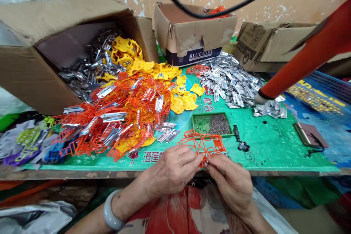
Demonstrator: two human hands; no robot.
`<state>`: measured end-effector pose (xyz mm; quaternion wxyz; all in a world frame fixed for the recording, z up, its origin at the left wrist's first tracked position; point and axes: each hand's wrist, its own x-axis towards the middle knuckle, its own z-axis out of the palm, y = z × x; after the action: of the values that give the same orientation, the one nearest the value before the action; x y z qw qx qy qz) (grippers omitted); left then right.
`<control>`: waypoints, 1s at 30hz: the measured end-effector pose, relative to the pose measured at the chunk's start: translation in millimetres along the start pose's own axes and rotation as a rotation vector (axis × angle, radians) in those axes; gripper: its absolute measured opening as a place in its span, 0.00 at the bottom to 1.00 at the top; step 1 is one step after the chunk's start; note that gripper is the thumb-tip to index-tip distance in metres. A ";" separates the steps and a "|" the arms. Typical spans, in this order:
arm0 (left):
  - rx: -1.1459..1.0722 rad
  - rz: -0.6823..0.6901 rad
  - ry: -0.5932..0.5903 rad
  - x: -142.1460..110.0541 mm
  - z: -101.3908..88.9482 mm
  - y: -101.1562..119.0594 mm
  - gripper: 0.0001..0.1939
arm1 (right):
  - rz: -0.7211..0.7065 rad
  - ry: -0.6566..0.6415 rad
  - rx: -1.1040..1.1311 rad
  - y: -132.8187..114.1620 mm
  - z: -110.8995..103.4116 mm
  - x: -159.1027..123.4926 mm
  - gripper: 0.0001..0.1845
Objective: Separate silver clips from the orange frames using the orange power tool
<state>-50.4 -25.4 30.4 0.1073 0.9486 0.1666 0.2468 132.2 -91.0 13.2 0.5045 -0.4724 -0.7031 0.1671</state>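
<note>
At the table's front edge, my left hand (pixel 178 164) and my right hand (pixel 233 179) are closed on an orange plastic lattice frame (pixel 204 142). Both sets of fingertips meet at its near edge, where a small shiny bit shows between them; I cannot make out what it is. Just beyond the frame sits a green tray (pixel 197 123) with many tiny metal pieces (pixel 220 124) in its right part. A few silver parts (pixel 166 132) lie left of the tray, beside a heap of orange frames (pixel 131 106), some with silver pieces on them.
Yellow plastic parts (pixel 182 100) spill from an open carton (pixel 35 76) at left. Silver parts (pixel 233 80) are piled at back right. Behind stand a Blue Girl carton (pixel 197 33) and another box (pixel 255 47). An orange-red pole (pixel 307 51) slants in from the right, near a notebook-like object (pixel 309 135).
</note>
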 end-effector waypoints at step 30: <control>-0.100 0.014 -0.026 1.2 0.5 -7.6 0.11 | 0.121 -0.089 0.154 6.5 -0.4 -2.2 0.14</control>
<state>-51.2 -18.0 28.3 0.1552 0.9463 0.1460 0.2430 135.8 -89.7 7.5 0.4966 -0.4662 -0.6799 0.2716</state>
